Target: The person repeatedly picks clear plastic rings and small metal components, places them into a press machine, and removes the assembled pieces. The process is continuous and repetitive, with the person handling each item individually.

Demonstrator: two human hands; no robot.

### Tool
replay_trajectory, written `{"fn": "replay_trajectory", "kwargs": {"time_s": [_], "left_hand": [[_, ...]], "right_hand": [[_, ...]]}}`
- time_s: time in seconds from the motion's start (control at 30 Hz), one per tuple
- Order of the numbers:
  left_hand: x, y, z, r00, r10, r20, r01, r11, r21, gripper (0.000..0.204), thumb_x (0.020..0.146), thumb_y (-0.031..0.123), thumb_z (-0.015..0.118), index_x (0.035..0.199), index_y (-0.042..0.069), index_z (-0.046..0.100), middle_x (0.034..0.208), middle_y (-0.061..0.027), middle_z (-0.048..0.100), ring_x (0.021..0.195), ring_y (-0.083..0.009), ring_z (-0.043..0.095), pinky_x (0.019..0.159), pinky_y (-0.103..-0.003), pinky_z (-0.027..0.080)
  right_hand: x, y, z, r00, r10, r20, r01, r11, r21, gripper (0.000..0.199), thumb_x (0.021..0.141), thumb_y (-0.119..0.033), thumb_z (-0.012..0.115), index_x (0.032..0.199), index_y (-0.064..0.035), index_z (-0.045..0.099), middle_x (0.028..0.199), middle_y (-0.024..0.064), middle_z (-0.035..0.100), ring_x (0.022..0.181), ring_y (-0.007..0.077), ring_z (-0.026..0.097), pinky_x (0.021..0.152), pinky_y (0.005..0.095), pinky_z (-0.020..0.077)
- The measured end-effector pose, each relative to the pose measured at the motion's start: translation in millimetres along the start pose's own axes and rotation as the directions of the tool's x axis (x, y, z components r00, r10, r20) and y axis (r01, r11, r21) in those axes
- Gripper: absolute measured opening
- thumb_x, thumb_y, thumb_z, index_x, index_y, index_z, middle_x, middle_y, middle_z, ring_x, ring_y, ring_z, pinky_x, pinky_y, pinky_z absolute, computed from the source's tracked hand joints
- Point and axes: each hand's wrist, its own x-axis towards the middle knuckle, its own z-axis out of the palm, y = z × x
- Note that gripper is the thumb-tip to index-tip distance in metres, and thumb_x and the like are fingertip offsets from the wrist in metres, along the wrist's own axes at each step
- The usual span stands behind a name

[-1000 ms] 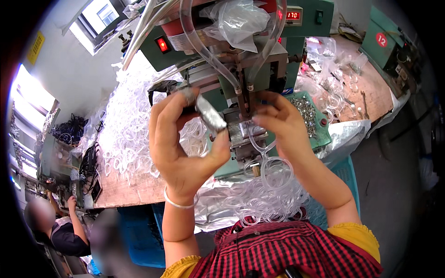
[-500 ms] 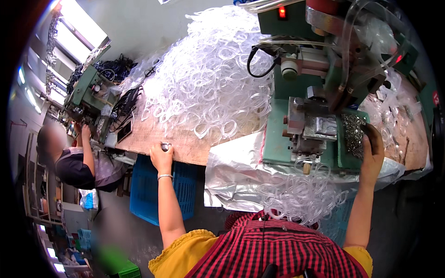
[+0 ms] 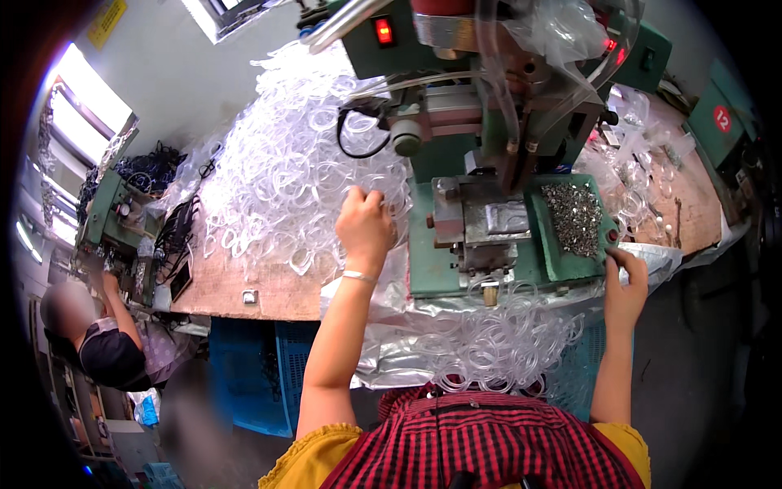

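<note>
My left hand (image 3: pixel 364 232) is curled closed at the right edge of a big heap of clear plastic tubing rings (image 3: pixel 285 147). Whatever its fingers hold, if anything, is hidden under the hand. My right hand (image 3: pixel 626 284) is at the front right corner of a green tray (image 3: pixel 562 267), thumb and forefinger bent together; I cannot make out anything between them. Inside the tray lie many small metal pieces (image 3: pixel 574 216). Left of it stands a green bench machine (image 3: pixel 432 261) with a metal block (image 3: pixel 505 218). A small shiny metal object (image 3: pixel 249 297) rests on the wooden table (image 3: pixel 285 295).
More clear rings (image 3: pixel 505 342) hang in a bunch at the table's front edge, over silvery sheeting (image 3: pixel 383 359). A blue crate (image 3: pixel 244 375) stands below the table. Plastic bags (image 3: pixel 635 147) lie at right. Another person (image 3: pixel 114 350) works at a machine on the left.
My left hand has left the small metal object on the table and moved right to the heap of rings. My right hand has come out of the tray to its front corner. The view has shifted.
</note>
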Motion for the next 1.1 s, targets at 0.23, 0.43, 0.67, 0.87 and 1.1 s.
{"fn": "replay_trajectory", "kwargs": {"time_s": [0.23, 0.43, 0.67, 0.87, 1.1], "left_hand": [[-14.7, 76.1, -109.2, 0.954, 0.165, -0.251, -0.263, 0.861, -0.435, 0.020, 0.078, -0.007, 0.066, 0.093, 0.005, 0.069, 0.089, -0.0138, 0.069, 0.077, -0.0265, 0.067, 0.069, -0.033, 0.054], [-4.9, 128.8, -97.4, 0.597, 0.707, -0.379, -0.783, 0.412, -0.465, 0.027, 0.071, 0.000, 0.073, 0.083, 0.007, 0.050, 0.101, -0.0091, 0.070, 0.082, -0.0278, 0.068, 0.060, -0.034, 0.056], [5.8, 128.2, -92.2, 0.553, 0.740, -0.382, -0.798, 0.339, -0.498, 0.027, 0.071, 0.005, 0.073, 0.085, 0.010, 0.051, 0.102, -0.0059, 0.070, 0.079, -0.0250, 0.068, 0.061, -0.032, 0.057], [-5.9, 118.9, -87.6, 0.580, 0.712, -0.396, -0.777, 0.338, -0.531, 0.031, 0.070, 0.006, 0.075, 0.092, 0.007, 0.053, 0.105, -0.0097, 0.069, 0.084, -0.0283, 0.068, 0.068, -0.034, 0.058], [0.3, 13.7, -124.4, 0.926, 0.211, -0.312, -0.297, 0.918, -0.262, 0.018, 0.077, 0.004, 0.067, 0.095, 0.003, 0.067, 0.105, -0.0110, 0.068, 0.098, -0.0272, 0.063, 0.078, -0.034, 0.049]], "right_hand": [[6.2, 9.1, 32.2, 0.984, -0.178, 0.022, 0.174, 0.921, -0.347, 0.026, 0.073, -0.014, 0.073, 0.096, -0.0041, 0.065, 0.091, 0.0129, 0.064, 0.092, 0.0325, 0.057, 0.080, 0.0425, 0.0464], [40.9, -16.0, 46.5, 0.994, -0.089, 0.059, 0.101, 0.962, -0.255, 0.009, 0.076, -0.015, 0.069, 0.080, -0.0067, 0.068, 0.081, 0.0116, 0.065, 0.080, 0.0311, 0.060, 0.071, 0.0424, 0.0488], [53.0, 5.8, 50.2, 0.998, -0.016, 0.061, 0.023, 0.994, -0.108, 0.017, 0.078, -0.015, 0.064, 0.092, -0.0068, 0.062, 0.092, 0.0141, 0.063, 0.091, 0.0341, 0.059, 0.076, 0.0426, 0.0479], [60.8, -8.7, 73.5, 0.728, -0.605, 0.323, 0.671, 0.726, -0.154, 0.016, 0.076, -0.014, 0.064, 0.091, -0.0079, 0.061, 0.108, 0.0126, 0.056, 0.107, 0.0351, 0.052, 0.076, 0.0457, 0.0477], [54.7, -8.3, 55.0, 0.971, -0.234, 0.057, 0.237, 0.970, -0.056, 0.013, 0.078, -0.008, 0.066, 0.090, -0.0032, 0.063, 0.084, 0.0116, 0.064, 0.081, 0.0298, 0.063, 0.072, 0.0380, 0.0490]]}}
